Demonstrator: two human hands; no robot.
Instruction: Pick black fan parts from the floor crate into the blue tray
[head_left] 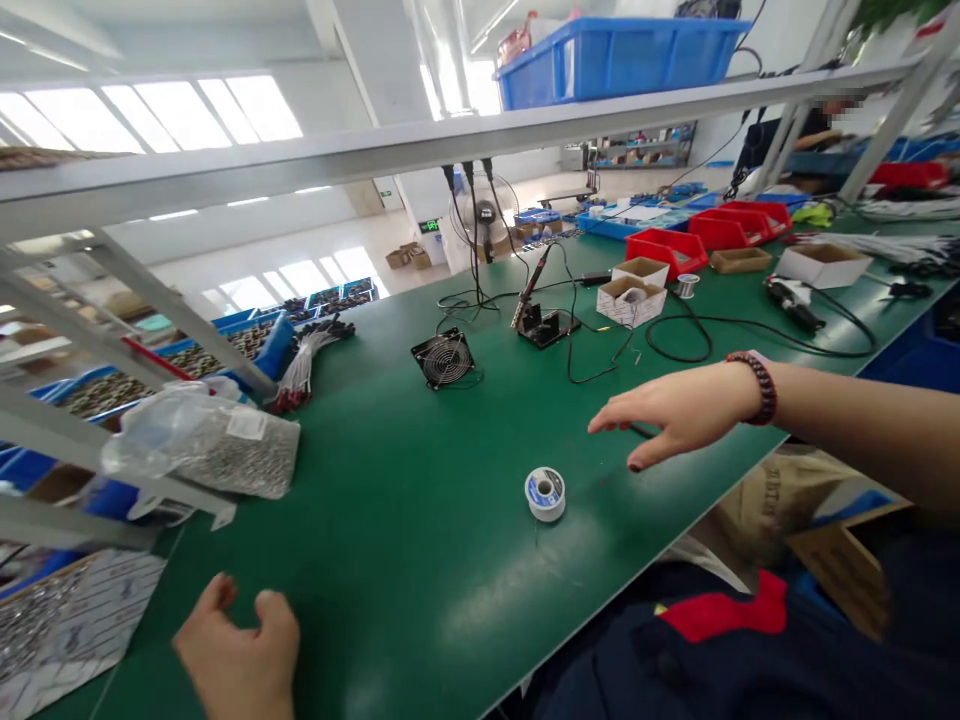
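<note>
My right hand (679,408) hovers over the green bench, fingers stretched out and nothing in them, with a dark bead bracelet at the wrist. Just left of it and nearer the front edge, a spool of solder wire (545,494) stands on the bench, a thin loose end trailing toward me. At the lower left is my left hand (241,648); its fingers are bent, thumb and forefinger apart, and no object shows between them. A soldering iron (534,275) rests in its stand (546,326) farther back, beside a small black fan (444,360).
A bag of small metal parts (240,450) lies at the left, near a bundle of white wires (300,365). Small white boxes (631,303), red bins (666,250) and a black cable (757,325) occupy the back right. A shelf (420,150) with a blue crate (622,60) spans overhead.
</note>
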